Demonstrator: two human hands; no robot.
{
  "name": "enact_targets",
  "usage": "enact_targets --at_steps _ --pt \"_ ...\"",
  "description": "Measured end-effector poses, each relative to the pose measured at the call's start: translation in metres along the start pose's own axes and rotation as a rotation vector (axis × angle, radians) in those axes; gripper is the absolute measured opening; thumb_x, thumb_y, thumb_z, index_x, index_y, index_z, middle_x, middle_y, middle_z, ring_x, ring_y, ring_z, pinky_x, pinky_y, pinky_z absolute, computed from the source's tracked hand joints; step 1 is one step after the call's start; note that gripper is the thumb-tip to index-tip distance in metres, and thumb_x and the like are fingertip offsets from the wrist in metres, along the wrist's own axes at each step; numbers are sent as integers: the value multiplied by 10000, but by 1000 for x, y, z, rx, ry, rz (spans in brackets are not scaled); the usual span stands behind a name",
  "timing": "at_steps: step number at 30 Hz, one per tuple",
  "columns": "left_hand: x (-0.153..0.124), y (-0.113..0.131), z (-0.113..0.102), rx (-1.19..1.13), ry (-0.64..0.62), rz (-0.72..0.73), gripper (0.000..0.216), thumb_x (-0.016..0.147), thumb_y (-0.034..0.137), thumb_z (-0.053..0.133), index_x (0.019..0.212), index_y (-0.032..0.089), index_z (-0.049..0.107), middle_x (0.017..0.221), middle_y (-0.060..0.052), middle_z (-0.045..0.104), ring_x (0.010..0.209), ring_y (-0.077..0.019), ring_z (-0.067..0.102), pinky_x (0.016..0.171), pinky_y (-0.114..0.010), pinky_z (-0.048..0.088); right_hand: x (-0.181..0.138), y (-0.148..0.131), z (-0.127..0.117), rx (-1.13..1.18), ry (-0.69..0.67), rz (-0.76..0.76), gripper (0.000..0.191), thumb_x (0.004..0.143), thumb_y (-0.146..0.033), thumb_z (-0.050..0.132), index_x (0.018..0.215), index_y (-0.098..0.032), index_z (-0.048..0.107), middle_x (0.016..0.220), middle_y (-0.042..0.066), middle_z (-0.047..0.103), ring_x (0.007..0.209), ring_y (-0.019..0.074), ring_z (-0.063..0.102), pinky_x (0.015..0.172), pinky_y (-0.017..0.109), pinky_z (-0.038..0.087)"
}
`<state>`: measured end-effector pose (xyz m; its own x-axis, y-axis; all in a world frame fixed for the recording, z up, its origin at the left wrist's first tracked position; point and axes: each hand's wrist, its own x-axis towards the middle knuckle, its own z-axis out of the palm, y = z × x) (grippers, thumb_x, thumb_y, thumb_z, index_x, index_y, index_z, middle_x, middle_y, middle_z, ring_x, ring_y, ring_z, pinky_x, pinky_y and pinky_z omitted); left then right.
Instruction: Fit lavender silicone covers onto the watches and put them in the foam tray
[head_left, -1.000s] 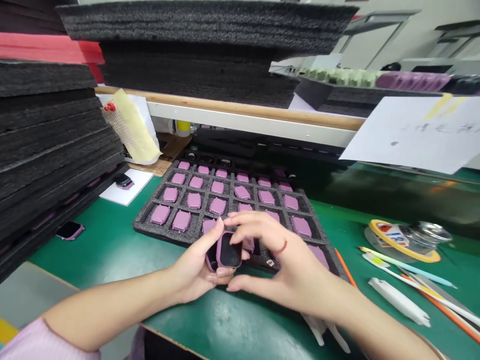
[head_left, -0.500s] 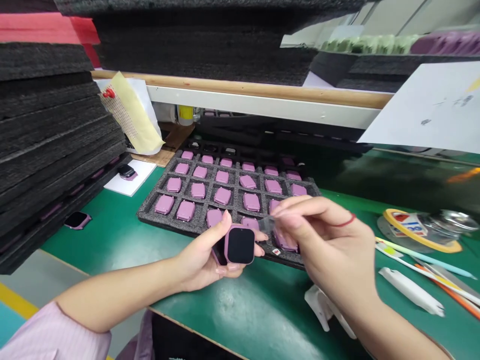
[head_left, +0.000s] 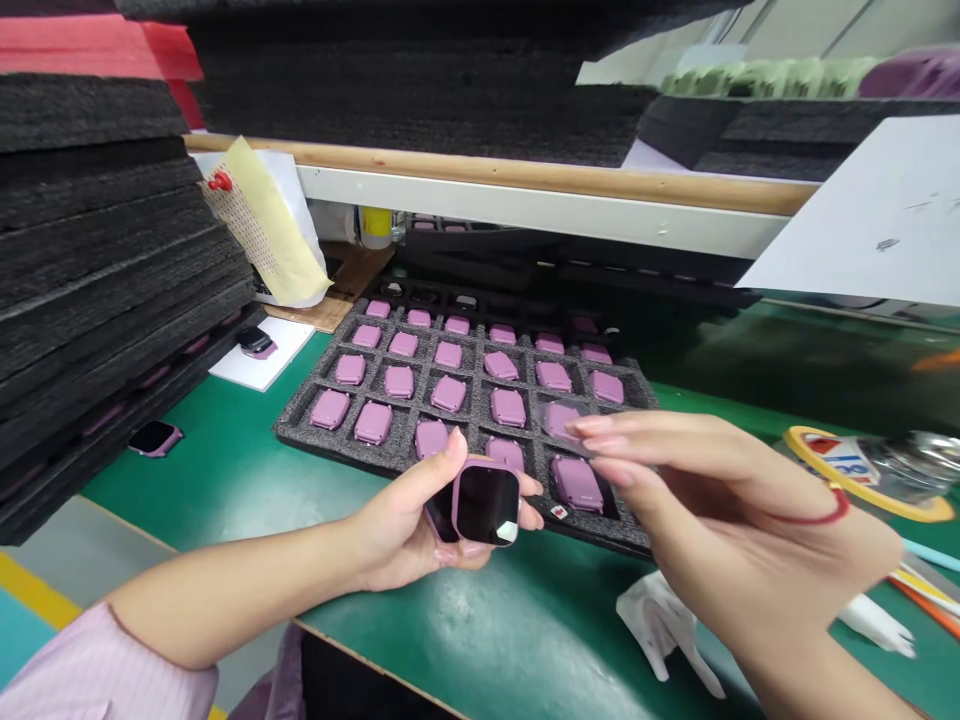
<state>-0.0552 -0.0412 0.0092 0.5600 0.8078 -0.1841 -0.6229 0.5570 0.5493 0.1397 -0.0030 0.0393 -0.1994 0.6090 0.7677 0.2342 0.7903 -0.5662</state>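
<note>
My left hand (head_left: 401,520) is closed round a purple watch body (head_left: 484,503) with a glossy black screen, held upright just in front of the foam tray. My right hand (head_left: 720,500) reaches in from the right, fingers pressed together. A thin clear film (head_left: 559,415) is pinched at its fingertips, a little to the right of the watch. The black foam tray (head_left: 296,432) lies on the green table, and several purple watch bodies (head_left: 448,392) sit face down in its cells.
Stacks of black foam trays (head_left: 112,250) rise at the left and on the shelf overhead. A watch (head_left: 256,343) lies on white paper, another watch (head_left: 154,438) near the stacks. A tape roll (head_left: 855,465), pens (head_left: 926,590) and crumpled white scraps (head_left: 660,620) lie at the right.
My right hand peeled a clear film off the watch screen and drew away to the right. My left hand tilted the watch, so its screen now catches the light.
</note>
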Motion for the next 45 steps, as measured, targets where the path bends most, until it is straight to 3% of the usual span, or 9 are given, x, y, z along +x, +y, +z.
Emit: enact_targets --at_steps 5,10,15,21,24,31,35,38,45 --pt "1 0 -1 25 -28 7 548 803 641 726 873 97 732 763 -69 699 415 -26 402 405 -204 177 -1 -4 -10 -126 -251 -269 335 871 -90 722 1138 -292 730 1016 15 805 912 219 772 807 368 667" --pt "0 0 -1 41 -15 -18 530 828 624 702 850 95 732 732 -59 687 395 -24 386 404 -211 157 6 -1 -7 -194 -330 -374 407 850 -70 731 1192 -289 700 983 37 810 850 239 783 752 394 681" --pt "-1 0 -3 31 5 -21 572 795 645 728 984 106 762 823 -83 736 391 -21 395 396 -208 156 6 5 2 -162 -128 -183 270 846 -42 722 959 -287 739 876 27 797 816 213 774 750 369 665" --pt "0 -2 -3 109 -20 -14 645 813 702 665 881 66 751 674 -60 668 370 -18 360 383 -207 154 2 -1 7 5 -265 -47 270 814 -226 825 1072 -266 757 1037 54 798 958 233 763 841 366 654" --pt "1 -2 -3 117 13 -4 600 831 664 672 918 75 754 753 -99 720 382 -24 366 382 -211 150 4 3 10 12 -280 122 68 878 -257 760 942 -269 781 1000 35 798 941 209 761 846 352 652" --pt "0 -1 0 63 80 -21 582 765 642 757 954 93 758 813 -107 731 429 -40 425 393 -207 166 2 6 7 58 -12 123 349 900 -107 688 1192 -297 712 1251 62 704 1218 238 665 1022 421 608" --pt "0 0 1 60 66 19 551 764 642 761 864 103 704 690 -41 638 440 -40 420 391 -188 188 -3 -8 -4 -62 -263 -169 446 837 -27 730 1174 -319 733 1046 16 794 960 204 767 876 315 664" --pt "0 1 1 46 69 11 552 737 650 779 840 116 682 627 17 542 437 -35 405 385 -168 195 -15 -17 -9 -19 -456 -158 424 952 -106 594 1292 -343 681 1142 -5 785 1010 201 765 895 293 657" --pt "-2 1 1 76 69 -9 574 752 671 748 857 111 679 652 19 522 444 -32 406 377 -170 161 -22 -16 -3 -83 -479 -212 375 990 -157 531 1293 -316 685 1092 18 795 1016 226 757 891 336 647"
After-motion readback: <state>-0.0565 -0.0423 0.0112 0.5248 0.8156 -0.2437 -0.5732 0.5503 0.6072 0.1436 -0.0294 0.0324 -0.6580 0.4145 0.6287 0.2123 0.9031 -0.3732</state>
